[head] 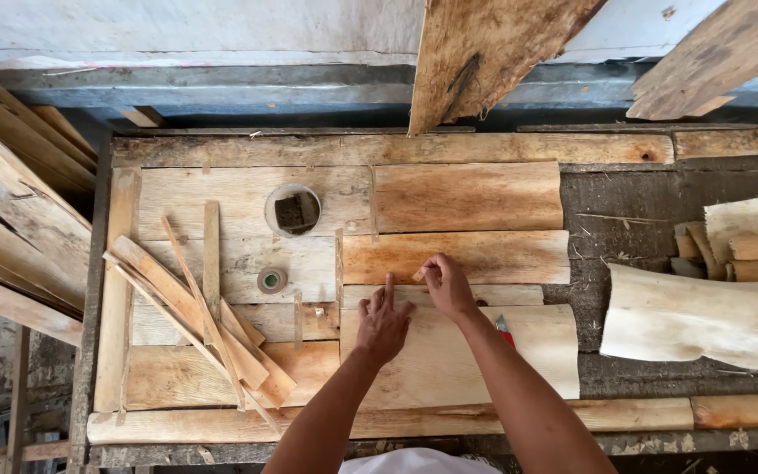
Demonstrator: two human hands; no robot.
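One cup [292, 210] with dark block inside [294, 211]

Two bare forearms, entering from the bottom edge, no sleeves anywhere along their visible length. Left hand [384, 323] and right hand [446, 285] both uncovered: no gloves, rings, watch or wristband to be seen. Short, plain fingernails, as far as the distance allows. Lean build, tendons and knuckles faintly marked on the backs of the hands. Just below the forearms, at the bottom edge, a rounded patch of white garment [414, 463], possibly a shirt front, too cropped to be sure. Upper arms, shoulders and the rest out of frame.
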